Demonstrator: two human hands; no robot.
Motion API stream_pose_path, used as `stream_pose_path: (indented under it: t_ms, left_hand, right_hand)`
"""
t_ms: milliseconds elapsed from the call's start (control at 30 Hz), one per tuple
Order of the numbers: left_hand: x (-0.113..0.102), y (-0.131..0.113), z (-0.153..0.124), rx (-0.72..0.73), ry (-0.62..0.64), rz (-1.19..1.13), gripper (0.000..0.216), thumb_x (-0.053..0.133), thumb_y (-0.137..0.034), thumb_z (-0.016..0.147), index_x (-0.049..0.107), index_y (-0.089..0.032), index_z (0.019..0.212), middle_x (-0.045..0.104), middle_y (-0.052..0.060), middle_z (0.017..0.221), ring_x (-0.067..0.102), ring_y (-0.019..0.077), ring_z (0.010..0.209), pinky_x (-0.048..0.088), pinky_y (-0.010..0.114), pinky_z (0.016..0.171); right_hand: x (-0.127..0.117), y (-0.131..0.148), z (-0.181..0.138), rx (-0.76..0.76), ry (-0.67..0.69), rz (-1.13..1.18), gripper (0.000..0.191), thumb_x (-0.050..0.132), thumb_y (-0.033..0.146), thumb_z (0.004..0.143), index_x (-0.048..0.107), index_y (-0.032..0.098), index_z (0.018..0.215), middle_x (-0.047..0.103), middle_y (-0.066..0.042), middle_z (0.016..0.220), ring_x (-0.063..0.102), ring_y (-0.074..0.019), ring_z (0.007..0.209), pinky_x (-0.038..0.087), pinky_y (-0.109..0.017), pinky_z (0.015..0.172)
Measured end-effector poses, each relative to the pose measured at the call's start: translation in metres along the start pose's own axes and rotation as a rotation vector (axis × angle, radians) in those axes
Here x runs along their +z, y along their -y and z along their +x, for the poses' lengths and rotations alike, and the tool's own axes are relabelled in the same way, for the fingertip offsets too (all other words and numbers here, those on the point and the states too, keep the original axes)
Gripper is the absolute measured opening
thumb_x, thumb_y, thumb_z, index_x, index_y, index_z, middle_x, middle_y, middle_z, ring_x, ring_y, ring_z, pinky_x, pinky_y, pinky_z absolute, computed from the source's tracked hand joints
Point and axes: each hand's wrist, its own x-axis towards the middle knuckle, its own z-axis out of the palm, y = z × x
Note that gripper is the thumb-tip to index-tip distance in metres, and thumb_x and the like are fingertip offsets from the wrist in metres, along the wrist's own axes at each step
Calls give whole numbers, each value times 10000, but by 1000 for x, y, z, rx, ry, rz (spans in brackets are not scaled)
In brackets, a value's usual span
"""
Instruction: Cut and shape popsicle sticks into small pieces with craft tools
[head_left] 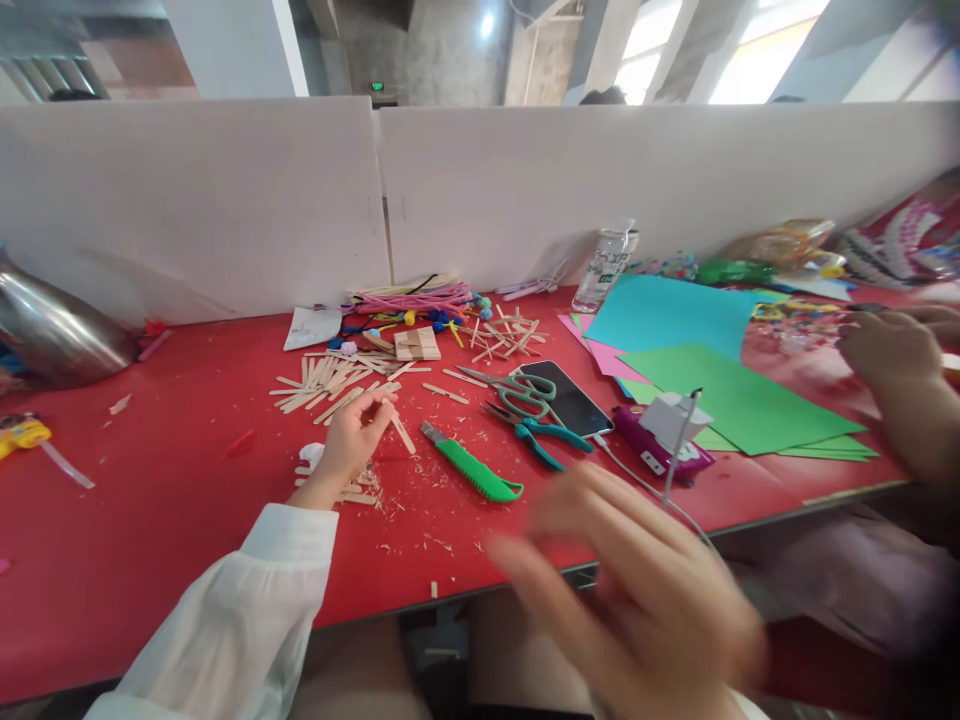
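My left hand (349, 440) is closed, pinching a wooden craft stick (403, 432) that slants down to the right from the fingertips. Wood shavings lie around it on the red table (210, 540), and a pile of craft sticks (322, 380) spreads just beyond. My right hand (637, 590), blurred, is raised in front of the table edge, thumb and fingers apart with nothing visible between them. Between the hands lies a green utility knife (472, 465). Past it are scissors (525, 392), teal-handled pliers (544, 435) and a phone (566, 397).
Green paper sheets (750, 400) and a blue sheet (675, 320) lie at right, near a charger (671, 420) on a purple power strip (660, 455). A glass bottle (604, 270) stands behind. A metal jug (56, 325) is at left. Another person's hand (892, 345) works at far right.
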Motion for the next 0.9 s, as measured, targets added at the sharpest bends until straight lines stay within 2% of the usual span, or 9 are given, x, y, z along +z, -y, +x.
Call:
stream_pose_path:
  t_ms: [67, 133, 200, 300, 367, 467, 600, 767, 900]
  left_hand:
    - [2, -4, -2, -2, 59, -25, 291, 520, -415, 779, 648, -166, 861, 653, 20, 662, 615, 157, 577, 512, 251, 569]
    - [3, -8, -3, -2, 113, -38, 251, 532, -400, 768, 637, -177, 814, 639, 11, 641, 608, 156, 562, 507, 251, 547]
    - [4, -10, -5, -1, 155, -40, 216, 540, -386, 760, 627, -187, 766, 632, 6, 633, 598, 153, 550, 501, 251, 535]
    - [5, -12, -6, -5, 197, -38, 210, 532, -386, 769, 612, -194, 741, 617, -2, 614, 587, 149, 537, 493, 248, 533]
    - [5, -11, -7, -11, 217, -36, 217, 525, -394, 783, 603, -194, 751, 603, -9, 596, 586, 148, 536, 490, 248, 543]
    - [5, -9, -7, -20, 235, -27, 223, 519, -400, 799, 587, -194, 749, 591, -12, 600, 589, 149, 549, 487, 248, 556]
    - [5, -10, -8, -29, 266, -29, 219, 493, -391, 819, 561, -192, 755, 594, -17, 599, 599, 147, 547, 484, 244, 562]
    - [5, -16, -11, 15, 242, 62, 214, 478, -374, 834, 574, -191, 778, 605, -19, 608, 601, 145, 554, 469, 237, 562]
    - [5, -19, -12, 52, 237, 94, 209, 468, -356, 842, 582, -192, 782, 608, -24, 614, 600, 138, 563, 464, 222, 559]
  right_hand:
    - [5, -9, 50, 195, 192, -112, 214, 599, 282, 861, 633, 180, 1045, 646, -94, 928, 615, -228, 819, 512, -351, 699]
    - [18, -18, 76, 252, 352, -234, 380, 639, 307, 821, 607, 144, 1162, 630, -148, 1062, 594, -302, 948, 504, -421, 774]
    - [33, -26, 82, 284, 498, -280, 457, 617, 266, 833, 550, 150, 1270, 597, -163, 1151, 565, -317, 1025, 489, -429, 821]
    - [48, -33, 73, 309, 592, -265, 426, 520, 199, 878, 529, 162, 1303, 620, -147, 1077, 575, -285, 1013, 488, -393, 831]
    - [48, -34, 67, 363, 553, -234, 418, 455, 149, 883, 534, 134, 1293, 638, -141, 993, 603, -271, 954, 503, -371, 793]
    - [38, -29, 59, 450, 407, -78, 432, 373, 133, 892, 511, 109, 1300, 662, -127, 964, 653, -229, 819, 529, -325, 709]
    - [29, -17, 44, 358, 280, 109, 390, 379, 246, 916, 564, 154, 1246, 686, -102, 971, 681, -191, 769, 542, -256, 656]
    - [33, -9, 34, 250, 220, 49, 408, 342, 219, 927, 590, 132, 1239, 647, -63, 745, 643, -150, 545, 514, -217, 502]
    - [34, -6, 37, 167, 173, -40, 428, 297, 250, 963, 619, 111, 1207, 618, -55, 695, 602, -124, 460, 475, -198, 440]
